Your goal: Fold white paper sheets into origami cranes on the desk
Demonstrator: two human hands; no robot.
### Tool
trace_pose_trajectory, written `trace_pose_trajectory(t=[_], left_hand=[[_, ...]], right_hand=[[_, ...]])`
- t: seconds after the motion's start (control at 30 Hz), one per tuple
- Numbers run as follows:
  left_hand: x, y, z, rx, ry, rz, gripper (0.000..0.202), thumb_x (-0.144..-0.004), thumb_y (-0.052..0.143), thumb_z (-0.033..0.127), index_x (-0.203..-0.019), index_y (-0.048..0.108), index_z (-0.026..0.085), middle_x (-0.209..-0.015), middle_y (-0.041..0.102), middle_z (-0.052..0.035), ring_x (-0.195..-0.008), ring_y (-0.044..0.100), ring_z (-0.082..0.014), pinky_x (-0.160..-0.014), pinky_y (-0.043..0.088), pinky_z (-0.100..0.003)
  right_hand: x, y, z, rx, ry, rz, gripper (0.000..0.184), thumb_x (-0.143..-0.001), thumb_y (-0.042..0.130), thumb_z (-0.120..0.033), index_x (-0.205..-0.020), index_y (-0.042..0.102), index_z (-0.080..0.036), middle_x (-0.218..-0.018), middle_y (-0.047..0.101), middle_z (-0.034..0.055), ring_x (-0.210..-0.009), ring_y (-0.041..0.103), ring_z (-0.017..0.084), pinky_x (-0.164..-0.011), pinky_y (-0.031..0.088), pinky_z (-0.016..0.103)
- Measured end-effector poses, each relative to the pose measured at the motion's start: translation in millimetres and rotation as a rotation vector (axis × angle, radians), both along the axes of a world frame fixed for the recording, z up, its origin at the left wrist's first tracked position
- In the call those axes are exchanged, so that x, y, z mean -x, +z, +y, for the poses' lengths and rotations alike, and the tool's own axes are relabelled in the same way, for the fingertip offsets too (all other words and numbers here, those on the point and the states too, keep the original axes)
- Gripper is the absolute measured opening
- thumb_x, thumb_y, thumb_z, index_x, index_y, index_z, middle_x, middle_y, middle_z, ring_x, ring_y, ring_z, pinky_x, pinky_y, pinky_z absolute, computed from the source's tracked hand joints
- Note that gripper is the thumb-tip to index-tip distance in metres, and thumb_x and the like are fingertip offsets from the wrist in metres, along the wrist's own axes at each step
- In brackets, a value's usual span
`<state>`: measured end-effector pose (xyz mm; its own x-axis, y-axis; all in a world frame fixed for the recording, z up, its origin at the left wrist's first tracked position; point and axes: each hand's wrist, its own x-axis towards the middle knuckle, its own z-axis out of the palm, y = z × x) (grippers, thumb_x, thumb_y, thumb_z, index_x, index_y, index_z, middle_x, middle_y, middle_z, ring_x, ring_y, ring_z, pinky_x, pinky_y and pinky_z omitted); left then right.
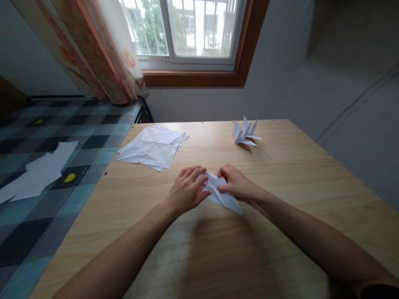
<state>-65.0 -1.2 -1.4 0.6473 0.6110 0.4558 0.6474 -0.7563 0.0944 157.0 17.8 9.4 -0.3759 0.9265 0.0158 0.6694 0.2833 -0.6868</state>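
Between my hands is a white sheet of folded paper (222,196), its pointed corner aimed toward me and to the right. My left hand (190,186) grips the left side of it, with the thumb near the middle and the fingers curled over the far edge. On the other side my right hand (236,181) pinches the paper's right edge between thumb and bent fingers. Parts of the paper under the fingers are hidden. Behind my right hand stands a small cluster of folded white paper cranes (245,133).
A stack of creased white paper sheets (152,145) lies at the table's far left. The wooden table (149,249) borders a bed with a checked cover (28,232), where torn white paper (43,174) lies. A window (199,33) and curtain (102,50) are beyond.
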Motion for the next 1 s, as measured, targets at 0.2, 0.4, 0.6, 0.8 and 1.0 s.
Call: trace_pose_trajectory(t=[0.2, 0.4, 0.6, 0.8, 1.0], left_hand=[[1, -0.3, 1, -0.034, 0.012, -0.046, 0.056, -0.089, 0.059, 0.047, -0.134, 0.049, 0.016, -0.137, 0.055, -0.0168, -0.13, 0.046, -0.0321, -0.107, 0.037, -0.047], [1, -0.3, 0, -0.027, 0.067, -0.072, 0.054, -0.091, 0.059, 0.044, -0.136, 0.049, 0.016, -0.104, 0.071, -0.0092, -0.1, 0.064, -0.0248, -0.107, 0.034, -0.046], [-1, 3.4, 0, -0.073, 0.058, -0.098, 0.016, -0.094, 0.056, 0.033, -0.091, 0.065, 0.02, -0.082, 0.07, -0.0037, -0.079, 0.062, -0.019, -0.089, 0.044, -0.038], [1, 3.2, 0, -0.176, 0.112, -0.236, 0.022, -0.089, 0.059, 0.023, -0.11, 0.061, 0.018, -0.108, 0.071, -0.0094, -0.096, 0.065, -0.0222, -0.089, 0.046, -0.038], [5, 4.2, -2, -0.246, 0.179, -0.176, 0.029, -0.09, 0.055, 0.018, -0.118, 0.061, 0.021, -0.107, 0.074, -0.0056, -0.098, 0.065, -0.0238, -0.094, 0.04, -0.044]], right_hand=[[8, -8.7, -7, 0.182, 0.008, 0.501, 0.036, -0.066, 0.062, -0.012, -0.098, 0.049, -0.022, -0.075, 0.059, -0.0059, -0.063, 0.054, 0.013, -0.057, 0.039, 0.023], [13, -3.6, -16, 0.209, 0.156, 0.6, 0.043, -0.071, 0.068, -0.017, -0.111, 0.054, -0.022, -0.084, 0.069, -0.0027, -0.071, 0.062, 0.014, -0.063, 0.045, 0.024], [5, 8.2, -13, 0.001, 0.126, 0.195, 0.011, -0.082, 0.063, -0.021, -0.079, 0.072, -0.018, -0.067, 0.065, -0.0029, -0.064, 0.056, 0.012, -0.06, 0.038, 0.023], [1, 6.7, -13, -0.418, 0.05, 0.115, 0.016, -0.086, 0.06, -0.015, -0.08, 0.073, -0.021, -0.085, 0.075, 0.0036, -0.082, 0.067, 0.019, -0.079, 0.047, 0.031], [-2, -3.5, -18, -0.836, 0.108, -0.021, 0.012, -0.091, 0.061, -0.023, -0.088, 0.072, -0.026, -0.139, 0.06, 0.0058, -0.136, 0.045, 0.03, -0.113, 0.029, 0.054]])
